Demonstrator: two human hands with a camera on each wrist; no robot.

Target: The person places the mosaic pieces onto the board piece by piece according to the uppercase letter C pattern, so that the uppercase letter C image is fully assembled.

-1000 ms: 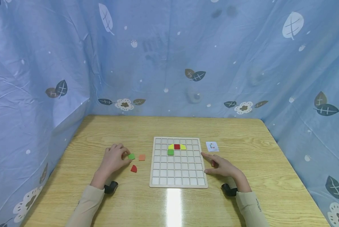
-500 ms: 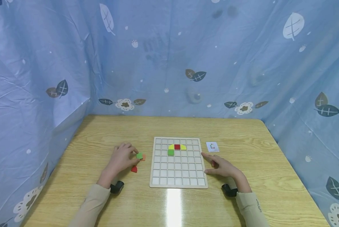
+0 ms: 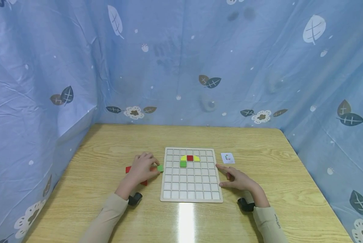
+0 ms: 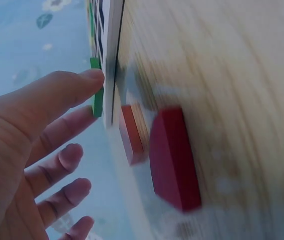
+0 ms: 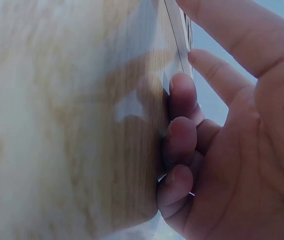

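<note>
My left hand (image 3: 142, 167) pinches a green square tile (image 3: 160, 168) between thumb and index finger at the left edge of the white grid board (image 3: 191, 201). In the left wrist view, that green tile (image 4: 97, 102) stands against the board's rim, with the other fingers spread loosely. My right hand (image 3: 238, 178) touches the board's right edge with thumb and index fingertips, its remaining fingers curled in over the table. Set in the grid are a red square (image 3: 189, 158) between two yellow quarter-round tiles (image 3: 183, 158), and a green square (image 3: 183, 164) below the left one.
Under and beside my left hand lie an orange tile (image 4: 131, 135), a red quarter-round tile (image 4: 174, 160) and another red tile (image 3: 128, 169). A small printed pattern card (image 3: 228, 158) lies right of the board. Blue curtain (image 3: 181, 67) hangs behind the wooden table (image 3: 132, 138).
My left hand has carried the green tile rightward, over the orange tile, to the board's left edge. The red tile left of that hand has come into view. My right hand has stayed put.
</note>
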